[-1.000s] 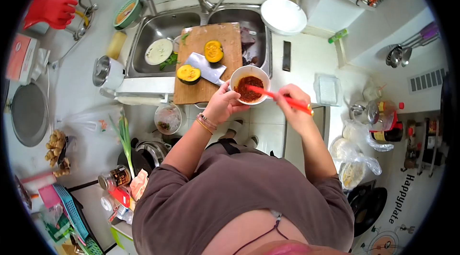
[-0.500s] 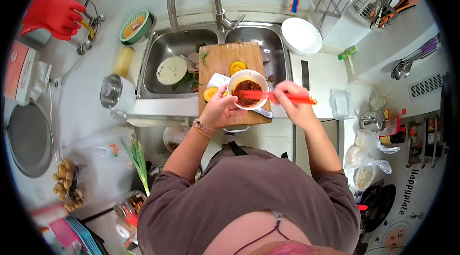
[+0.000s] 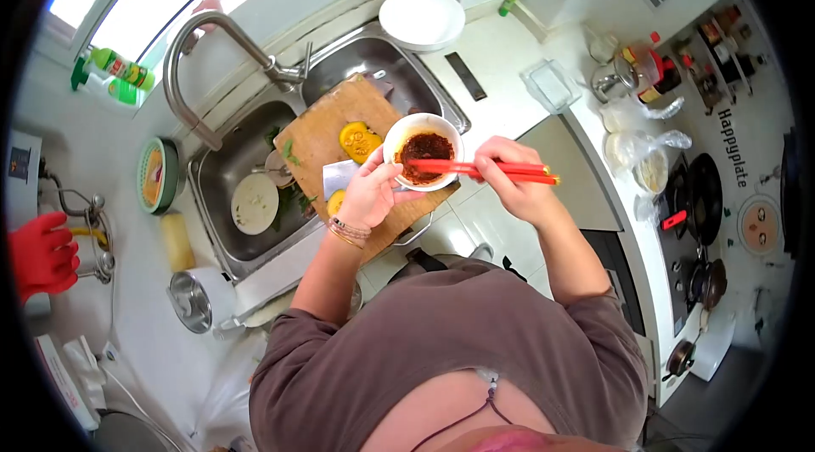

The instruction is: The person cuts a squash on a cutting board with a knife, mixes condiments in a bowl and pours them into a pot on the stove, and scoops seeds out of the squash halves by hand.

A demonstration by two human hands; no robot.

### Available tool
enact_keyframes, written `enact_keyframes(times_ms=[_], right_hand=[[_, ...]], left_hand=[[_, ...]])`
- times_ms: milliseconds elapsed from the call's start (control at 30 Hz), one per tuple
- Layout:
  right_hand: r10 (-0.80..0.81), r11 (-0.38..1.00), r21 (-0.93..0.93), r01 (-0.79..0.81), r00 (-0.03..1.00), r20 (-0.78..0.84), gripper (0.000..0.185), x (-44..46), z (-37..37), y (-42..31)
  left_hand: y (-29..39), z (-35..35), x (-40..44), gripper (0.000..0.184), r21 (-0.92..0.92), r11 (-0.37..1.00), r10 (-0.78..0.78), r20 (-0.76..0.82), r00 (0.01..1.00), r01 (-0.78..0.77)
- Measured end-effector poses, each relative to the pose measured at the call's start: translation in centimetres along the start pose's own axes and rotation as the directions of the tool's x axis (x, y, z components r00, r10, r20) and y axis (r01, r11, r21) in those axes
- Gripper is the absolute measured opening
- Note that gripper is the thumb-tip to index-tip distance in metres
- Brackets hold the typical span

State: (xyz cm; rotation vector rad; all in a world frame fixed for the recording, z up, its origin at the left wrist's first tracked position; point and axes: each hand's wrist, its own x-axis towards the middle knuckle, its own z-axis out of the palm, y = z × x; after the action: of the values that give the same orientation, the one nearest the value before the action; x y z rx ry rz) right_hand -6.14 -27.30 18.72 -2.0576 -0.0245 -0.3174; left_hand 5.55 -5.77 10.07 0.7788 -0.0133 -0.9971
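Red chopsticks (image 3: 454,168) crosswise, tips leftward

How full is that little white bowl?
Partly full: a dark red mixture sits inside the white bowl, bare white wall shows above it, and red chopsticks reach in.

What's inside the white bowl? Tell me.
The bowl holds a dark red mixture and the ends of red chopsticks gripped by the right hand. The mixture covers the bowl's bottom, so that can't be seen.
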Motion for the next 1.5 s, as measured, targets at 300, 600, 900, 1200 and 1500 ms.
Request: enact_keyframes(times_ms=[300,600,900,1200,1500], right_hand=[[0.010,1.000,-0.022,-0.010,1.000,-0.028,0.013,-3.8,-3.8,0.6],[0.098,0.989,0.117,-0.093,0.995,-0.034,0.010,-1.8,-1.3,1.6],[-0.367,0.930,0.042,0.366,0.911,0.189,0.006,4.8,8.6,-0.6],[-0.637,0.552,-0.091,0.829,0.490,0.594,0.016,9.5,23.3,-2.8],[-0.581,0.547,-0.012,0.837,0.390,0.714,0.017,14.7,29.8,-2.5]], left_hand=[[-4.3,3.3,0.1,0.046,-0.006,1.000,0.019,-0.039,0.999,-0.019],[-4.7,2.6,-3.2,0.051,-0.062,0.984,0.153,-0.195,0.969,-0.168],[-0.7,-3.4,-6.3,0.054,-0.073,0.936,0.299,-0.357,0.885,-0.345],[4.4,-13.0,-6.2,0.045,-0.129,0.772,0.506,-0.469,0.724,-0.623],[8.1,-20.2,-6.1,0.050,0.018,0.796,0.529,-0.506,0.682,-0.604]])
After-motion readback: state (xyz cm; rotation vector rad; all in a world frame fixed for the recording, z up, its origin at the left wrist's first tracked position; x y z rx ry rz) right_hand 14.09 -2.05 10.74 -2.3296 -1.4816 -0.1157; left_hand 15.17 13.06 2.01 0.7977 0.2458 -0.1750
